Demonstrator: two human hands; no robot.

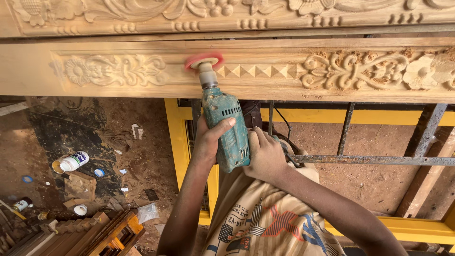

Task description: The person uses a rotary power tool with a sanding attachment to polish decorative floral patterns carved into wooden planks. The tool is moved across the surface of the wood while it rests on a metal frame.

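Two hands on one tool, as I log it from the head camera: my left hand wraps the side of a teal electric drill, fingers clamped around its body with the thumb laid across the top; my right hand grips the rear of the same drill, fingers curled tight on the handle. Drill points away from me, its chuck carrying a red sanding disc that touches a carved wooden beam lying across the frame, just left of a row of small pyramid studs and between two floral carvings. Second carved beam lies beyond the first. Yellow metal frame stands below the beam, with rusty bars across it. White plastic bottle lies on the dirt floor to the left, well apart from the hands, among scraps.
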